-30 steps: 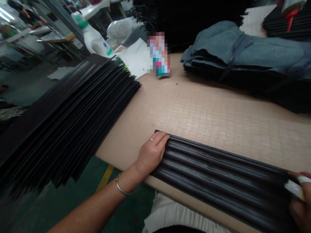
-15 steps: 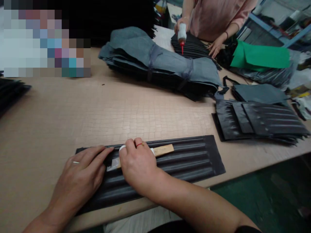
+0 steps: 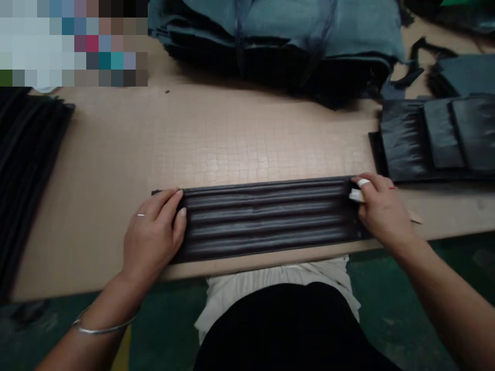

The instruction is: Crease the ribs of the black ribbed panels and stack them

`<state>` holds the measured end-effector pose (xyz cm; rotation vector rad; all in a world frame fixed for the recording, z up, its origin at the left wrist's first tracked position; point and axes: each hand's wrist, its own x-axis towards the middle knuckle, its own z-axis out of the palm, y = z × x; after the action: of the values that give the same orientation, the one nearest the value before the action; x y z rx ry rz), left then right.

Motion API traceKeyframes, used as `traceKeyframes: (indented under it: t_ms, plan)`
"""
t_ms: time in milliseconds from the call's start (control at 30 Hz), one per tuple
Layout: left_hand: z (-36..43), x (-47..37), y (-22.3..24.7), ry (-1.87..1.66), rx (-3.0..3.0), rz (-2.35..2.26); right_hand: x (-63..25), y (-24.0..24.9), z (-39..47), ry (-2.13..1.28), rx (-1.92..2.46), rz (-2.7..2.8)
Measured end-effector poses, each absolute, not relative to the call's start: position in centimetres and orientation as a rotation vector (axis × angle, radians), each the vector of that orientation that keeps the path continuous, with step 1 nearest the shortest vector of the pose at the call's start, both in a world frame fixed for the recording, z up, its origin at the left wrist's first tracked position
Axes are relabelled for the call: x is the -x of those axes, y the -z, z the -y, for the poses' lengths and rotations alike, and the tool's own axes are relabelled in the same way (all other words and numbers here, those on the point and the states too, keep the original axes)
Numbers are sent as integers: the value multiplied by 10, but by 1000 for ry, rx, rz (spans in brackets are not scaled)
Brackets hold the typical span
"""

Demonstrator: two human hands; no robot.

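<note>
A dark ribbed leather panel (image 3: 266, 219) lies along the front edge of the table, its raised ridges running lengthwise. My left hand (image 3: 157, 226) rests over the panel's left end with fingers laid flat and the thumb apart, holding nothing. At the right end, my right hand (image 3: 386, 208) is closed around a flat wooden stick (image 3: 416, 218). The stick's white-wrapped tip (image 3: 356, 195) sticks out by the thumb, and its bare wooden end shows behind the hand. My right fingertips touch the panel's upper right corner. Most of the stick is hidden in my grip.
A thick tied bundle of grey-black sheets (image 3: 278, 38) lies across the back of the table (image 3: 116, 134). Ribbed dark pieces (image 3: 444, 139) are stacked at the right, close to my right hand. Another dark stack (image 3: 31, 170) stands at the left edge.
My right hand has moved from the panel's middle to its right end, still gripping the stick. My left hand stays at the left end. The view has tilted down; the co-worker is out of sight.
</note>
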<state>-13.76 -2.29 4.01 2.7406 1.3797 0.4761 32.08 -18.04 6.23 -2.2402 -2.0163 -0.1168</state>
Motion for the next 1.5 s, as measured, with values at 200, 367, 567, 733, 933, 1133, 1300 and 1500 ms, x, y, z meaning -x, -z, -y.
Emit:
traceKeyframes:
  t_ms: [200, 367, 567, 733, 933, 1133, 1300, 1500]
  plan:
    - [88, 99, -43, -421, -2837, -790, -258, -66, 220, -35, 1947, 2288]
    - [72, 76, -34, -420, -2792, -808, -249, -52, 197, 13, 1953, 2316]
    - [77, 55, -38, -554, -2789, -619, -213, -61, 182, 35, 1821, 2309]
    - [107, 43, -33, -537, -2854, -629, -167, -51, 193, 9, 1736, 2297]
    - [109, 35, -30, -566, -2860, -768, -156, -48, 188, -66, 1838, 2262]
    - [109, 35, -32, -560, -2858, -802, -153, -55, 186, -137, 1895, 2240]
    - [107, 37, -34, -541, -2871, -775, -149, -58, 180, -186, 1912, 2243]
    - [101, 36, -34, -569, -2888, -747, -177, -63, 188, -160, 1962, 2213]
